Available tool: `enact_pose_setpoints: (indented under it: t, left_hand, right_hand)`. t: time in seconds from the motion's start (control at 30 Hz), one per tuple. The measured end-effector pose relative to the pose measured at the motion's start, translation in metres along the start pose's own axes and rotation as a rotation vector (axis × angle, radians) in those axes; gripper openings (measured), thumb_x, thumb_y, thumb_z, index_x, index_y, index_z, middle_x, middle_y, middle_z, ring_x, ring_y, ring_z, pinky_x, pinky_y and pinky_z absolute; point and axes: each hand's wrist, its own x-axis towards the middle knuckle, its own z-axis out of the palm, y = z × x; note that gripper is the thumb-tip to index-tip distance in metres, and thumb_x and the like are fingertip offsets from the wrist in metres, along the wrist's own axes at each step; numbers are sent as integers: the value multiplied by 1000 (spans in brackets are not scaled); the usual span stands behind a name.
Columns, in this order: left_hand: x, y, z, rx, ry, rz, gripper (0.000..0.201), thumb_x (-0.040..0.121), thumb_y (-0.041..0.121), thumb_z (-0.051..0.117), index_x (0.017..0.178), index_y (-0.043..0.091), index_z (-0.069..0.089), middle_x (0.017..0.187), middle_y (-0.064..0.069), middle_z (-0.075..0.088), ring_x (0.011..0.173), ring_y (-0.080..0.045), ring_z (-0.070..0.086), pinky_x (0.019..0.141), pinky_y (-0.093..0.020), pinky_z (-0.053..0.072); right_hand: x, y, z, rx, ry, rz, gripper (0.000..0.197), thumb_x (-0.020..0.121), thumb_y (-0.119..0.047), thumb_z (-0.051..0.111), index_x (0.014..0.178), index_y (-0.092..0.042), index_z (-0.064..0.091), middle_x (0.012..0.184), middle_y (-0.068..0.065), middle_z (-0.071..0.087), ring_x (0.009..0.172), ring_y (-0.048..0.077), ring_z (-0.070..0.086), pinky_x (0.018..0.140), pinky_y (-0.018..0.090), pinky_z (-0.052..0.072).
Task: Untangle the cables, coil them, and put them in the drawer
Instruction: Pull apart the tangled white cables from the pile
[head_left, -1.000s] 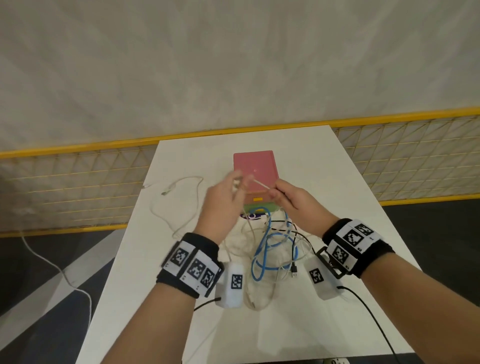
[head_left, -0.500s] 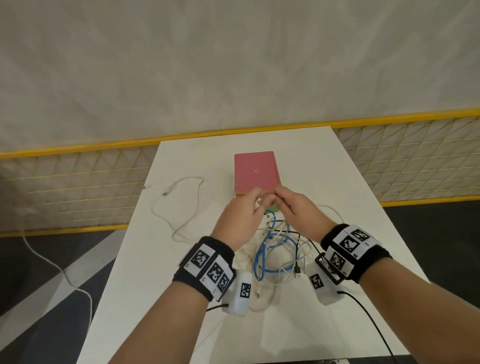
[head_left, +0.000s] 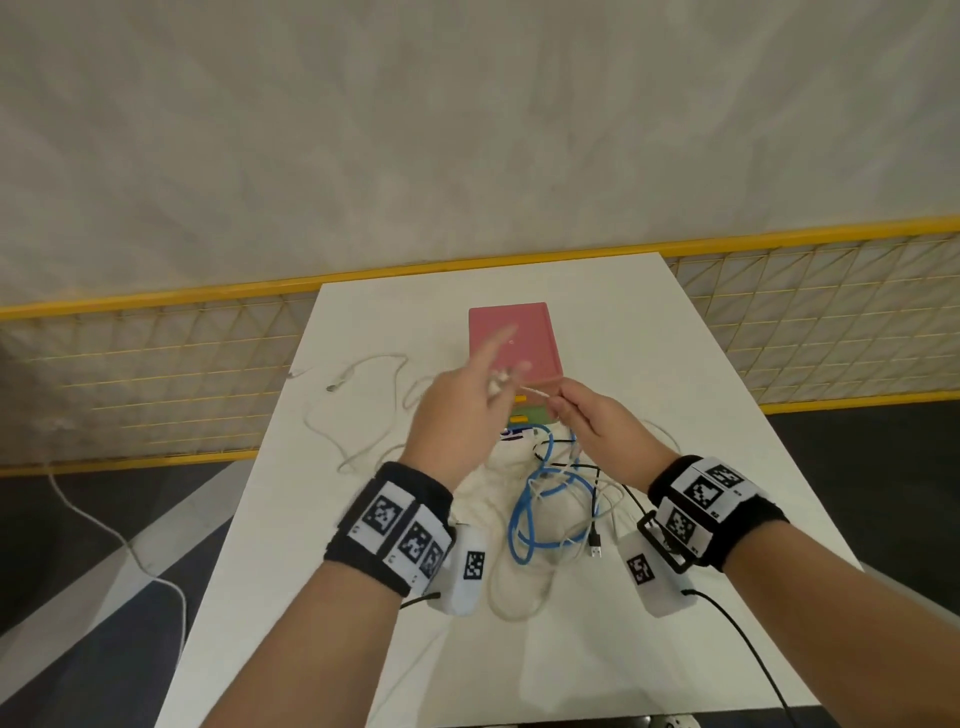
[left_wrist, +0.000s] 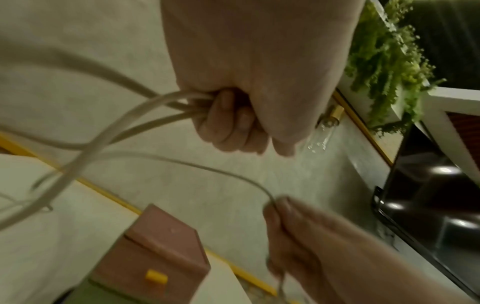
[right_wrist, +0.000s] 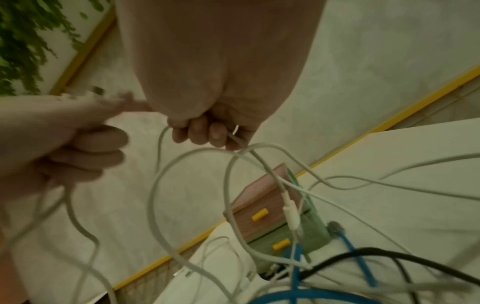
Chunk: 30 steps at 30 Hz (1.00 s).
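My left hand (head_left: 496, 382) is raised over the table in front of the pink drawer box (head_left: 511, 338). Its lower fingers (left_wrist: 228, 121) are curled round several loops of a white cable (left_wrist: 145, 115), and the index finger points forward. My right hand (head_left: 556, 402) pinches a further stretch of that white cable (right_wrist: 233, 137) just to the right. A short span of cable runs between the two hands. Under the hands lies a tangle with a blue cable (head_left: 524, 519), a black USB cable (head_left: 596, 545) and more white cable.
The drawer box (right_wrist: 265, 207) has a pink and a green drawer with yellow handles, both closed. One white cable (head_left: 363, 415) trails across the left of the white table (head_left: 675, 364). A yellow mesh fence (head_left: 156, 364) stands behind the table.
Half a second ago both hands met low at the drawer front. My left hand has since lifted up and left with the loops, drawing a span of white cable from the right hand.
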Motion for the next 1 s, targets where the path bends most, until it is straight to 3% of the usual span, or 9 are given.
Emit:
enact_pose_setpoints:
  t: [0.1,0.23,0.33,0.57,0.67,0.73,0.83,0.93,1.0]
  left_hand:
    - [-7,2,17,44,-137,39,30,98,49,44,107,25,61,70,3,63,64,-18,61,65,-35,51]
    - [3,-13,-5,51,36,-40,24,100,43,46,93,21,55,48,5,42,43,-12,40,47,-29,34]
    - [3,-15,-13,34,12,-73,23,100,43,46,100,22,56,57,7,48,50,-13,45,54,-30,38]
    - [-11,-20,8,59,-201,-59,19,97,38,55,97,21,62,52,7,40,51,-15,41,51,-29,33]
    - [-17,-31,-5,6,-142,-109,18,96,39,56,110,27,56,60,8,53,55,-11,52,53,-20,41]
    - [-19,-39,-16,-94,-24,-170,34,93,49,55,122,32,49,70,-4,64,66,-19,61,66,-33,52]
    - [-24,-47,-29,-245,115,-228,40,94,59,44,127,37,41,54,5,44,48,-9,44,59,-35,42]
    - [-29,-50,-36,-244,205,-178,27,102,44,31,120,29,45,52,10,37,44,-5,40,54,-32,34]
    - [-31,-58,-36,-235,252,-183,25,105,36,31,111,22,50,55,11,39,47,-4,41,55,-30,32]
  right_hand:
    - [4,-10,1,-1,-9,-69,16,101,-13,38,88,-9,47,70,-8,46,62,1,45,60,13,35]
    - [-7,-6,-6,12,-32,-22,17,102,-15,36,90,-10,47,72,-15,45,66,-4,49,64,9,37]
    - [-11,-2,-6,-2,-54,3,18,102,-13,36,94,-6,50,75,-14,48,71,-11,52,68,5,38]
    - [0,1,2,-231,-72,-198,32,95,-34,42,97,-12,64,100,5,55,91,20,56,81,31,50]
    - [5,-7,-3,-492,-259,-125,21,96,-27,46,94,-18,65,96,-1,65,81,18,60,76,38,51]
    - [17,-21,-4,-567,-334,-52,22,97,-23,45,96,-14,65,93,4,68,79,21,60,71,35,48]
    - [53,-42,1,-485,-228,-52,22,97,-15,45,104,-8,64,95,9,70,84,26,64,67,28,41]
    - [100,-58,14,-315,-205,6,63,94,-4,45,149,-18,18,105,13,67,92,28,65,83,36,52]
    - [118,-64,24,-296,-213,28,82,90,0,44,150,-21,-7,96,18,67,90,33,65,83,46,55]
